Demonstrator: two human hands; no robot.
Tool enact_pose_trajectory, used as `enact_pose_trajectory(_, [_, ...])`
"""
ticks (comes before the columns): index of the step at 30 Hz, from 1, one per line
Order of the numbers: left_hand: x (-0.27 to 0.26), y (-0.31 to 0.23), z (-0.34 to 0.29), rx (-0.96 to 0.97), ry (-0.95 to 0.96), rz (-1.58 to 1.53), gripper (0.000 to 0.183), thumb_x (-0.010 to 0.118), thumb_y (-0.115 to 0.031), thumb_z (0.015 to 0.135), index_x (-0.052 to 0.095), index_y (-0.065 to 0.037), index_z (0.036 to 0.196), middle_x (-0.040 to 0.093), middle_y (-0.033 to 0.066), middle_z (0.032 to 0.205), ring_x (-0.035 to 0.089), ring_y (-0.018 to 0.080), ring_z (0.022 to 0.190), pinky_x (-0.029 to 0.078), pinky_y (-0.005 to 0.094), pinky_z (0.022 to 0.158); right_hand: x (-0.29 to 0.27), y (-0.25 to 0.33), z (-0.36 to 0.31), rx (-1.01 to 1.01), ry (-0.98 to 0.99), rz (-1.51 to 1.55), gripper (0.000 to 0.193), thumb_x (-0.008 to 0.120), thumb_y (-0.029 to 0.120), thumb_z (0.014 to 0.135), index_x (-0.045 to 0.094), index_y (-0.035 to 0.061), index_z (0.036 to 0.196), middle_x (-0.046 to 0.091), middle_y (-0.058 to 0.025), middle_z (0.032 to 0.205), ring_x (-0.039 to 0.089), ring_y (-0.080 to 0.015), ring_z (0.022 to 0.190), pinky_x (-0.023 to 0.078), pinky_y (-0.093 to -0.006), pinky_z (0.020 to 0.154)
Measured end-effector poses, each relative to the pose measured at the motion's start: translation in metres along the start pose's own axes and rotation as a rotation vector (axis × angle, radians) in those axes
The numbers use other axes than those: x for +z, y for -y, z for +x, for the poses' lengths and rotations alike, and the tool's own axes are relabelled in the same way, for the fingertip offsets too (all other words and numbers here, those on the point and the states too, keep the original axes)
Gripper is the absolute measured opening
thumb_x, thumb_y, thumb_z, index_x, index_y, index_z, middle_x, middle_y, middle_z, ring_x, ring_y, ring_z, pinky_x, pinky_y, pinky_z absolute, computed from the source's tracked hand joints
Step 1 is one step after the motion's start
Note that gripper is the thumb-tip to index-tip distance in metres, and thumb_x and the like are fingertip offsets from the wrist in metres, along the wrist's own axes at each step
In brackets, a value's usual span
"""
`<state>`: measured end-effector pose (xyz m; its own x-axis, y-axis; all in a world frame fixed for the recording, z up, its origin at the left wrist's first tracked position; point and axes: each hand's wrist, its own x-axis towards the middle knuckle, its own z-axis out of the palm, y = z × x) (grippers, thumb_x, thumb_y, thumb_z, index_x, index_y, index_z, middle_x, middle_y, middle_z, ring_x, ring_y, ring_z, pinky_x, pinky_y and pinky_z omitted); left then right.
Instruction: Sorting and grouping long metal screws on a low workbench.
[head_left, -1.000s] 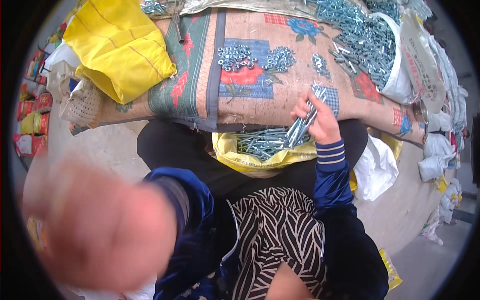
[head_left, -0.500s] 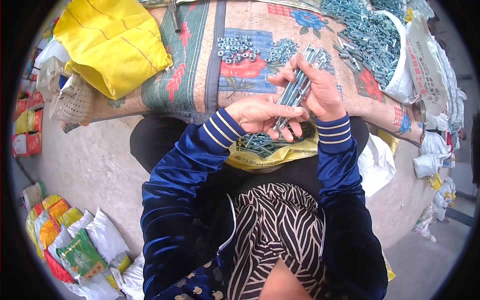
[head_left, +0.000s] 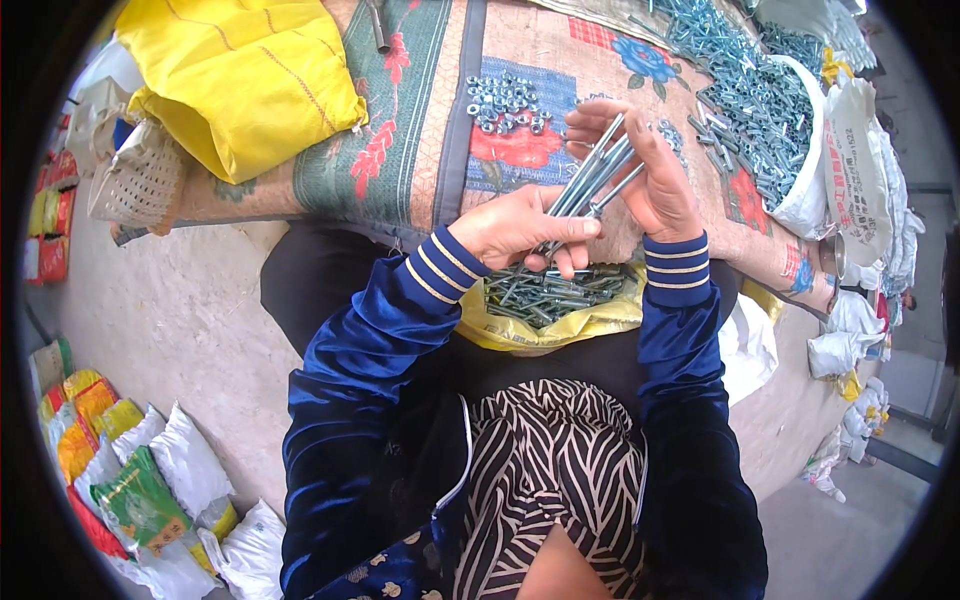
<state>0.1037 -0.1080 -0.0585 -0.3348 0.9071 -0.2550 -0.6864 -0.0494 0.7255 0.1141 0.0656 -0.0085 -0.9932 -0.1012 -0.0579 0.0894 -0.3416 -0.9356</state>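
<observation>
My left hand (head_left: 505, 226) is closed round the lower part of a bundle of long shiny metal bolts (head_left: 592, 182), its thumb lying across them. The bundle tilts, its upper ends pointing away and to the right. My right hand (head_left: 662, 190) is open beside those upper ends, fingers stretched, palm turned to the bolts; whether it touches them I cannot tell. Below my hands, a yellow sack (head_left: 565, 333) in my lap holds many loose bolts (head_left: 545, 298). Beyond them, small metal nuts (head_left: 508, 104) lie on the patterned cloth (head_left: 420, 120), and other small parts are partly hidden by my right hand.
A big heap of bolts (head_left: 755, 125) spills from a white sack (head_left: 808, 170) at the far right. A yellow bag (head_left: 240, 75) lies far left, by a perforated pale basket (head_left: 145, 185). Filled packets (head_left: 145, 500) are piled on the floor at lower left.
My right hand has loosened its grip on the upper bundle and straightened its fingers. The bolts now fan out slightly at the top, still in my left hand. The view has shifted slightly.
</observation>
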Motion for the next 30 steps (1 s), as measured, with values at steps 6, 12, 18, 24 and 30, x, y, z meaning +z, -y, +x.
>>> enact_pose_trajectory(6, [0.002, 0.000, -0.011, -0.062, 0.044, -0.079, 0.029, 0.063, -0.023, 0.089, 0.058, -0.002, 0.107, 0.057, 0.0020, 0.068, 0.048, 0.0062, 0.050, 0.027, 0.0161, 0.038, -0.012, 0.010, 0.001, 0.100, 0.147, -0.435, 0.035, 0.056, 0.035, 0.093, 0.064, 0.0018, 0.099, 0.064, -0.0094, 0.096, 0.059, -0.0174, 0.096, 0.044, -0.0313, 0.089])
enact_pose_trajectory(12, [0.006, 0.009, -0.010, -0.022, -0.045, -0.129, 0.026, 0.058, -0.023, 0.093, 0.058, -0.002, 0.109, 0.052, -0.0009, 0.066, 0.043, 0.0048, 0.047, 0.023, 0.0169, 0.037, -0.018, -0.004, 0.006, -0.222, -0.142, 0.011, 0.040, 0.048, 0.035, 0.097, 0.058, -0.0001, 0.115, 0.062, -0.0086, 0.104, 0.053, -0.0133, 0.102, 0.041, -0.0266, 0.088])
enact_pose_trajectory(18, [0.003, 0.013, -0.020, 0.065, -0.258, -0.157, 0.026, 0.062, -0.019, 0.090, 0.059, -0.003, 0.109, 0.059, 0.0006, 0.075, 0.052, 0.0050, 0.055, 0.032, 0.0142, 0.041, -0.035, 0.008, 0.006, -0.392, -0.053, -0.578, 0.039, 0.045, 0.032, 0.098, 0.058, 0.0016, 0.119, 0.060, -0.0073, 0.117, 0.055, -0.0134, 0.107, 0.043, -0.0274, 0.090])
enact_pose_trajectory(24, [-0.005, -0.002, -0.031, 0.200, -0.404, -0.125, 0.028, 0.066, -0.019, 0.087, 0.060, -0.004, 0.110, 0.062, 0.0021, 0.079, 0.055, 0.0048, 0.058, 0.035, 0.0126, 0.044, -0.069, -0.009, 0.002, -0.116, -0.462, -0.869, 0.021, 0.061, 0.014, 0.087, 0.068, 0.0022, 0.103, 0.066, -0.0009, 0.090, 0.055, -0.0051, 0.075, 0.043, -0.0206, 0.067])
enact_pose_trajectory(30, [-0.002, -0.007, -0.038, 0.240, -0.498, -0.160, 0.028, 0.066, -0.026, 0.087, 0.062, -0.005, 0.105, 0.060, 0.0001, 0.075, 0.054, 0.0043, 0.057, 0.036, 0.0135, 0.044, -0.023, -0.046, 0.023, -0.542, -0.256, -1.502, 0.014, 0.069, 0.015, 0.075, 0.071, 0.0106, 0.088, 0.056, -0.0088, 0.074, 0.057, -0.0260, 0.068, 0.046, -0.0351, 0.061])
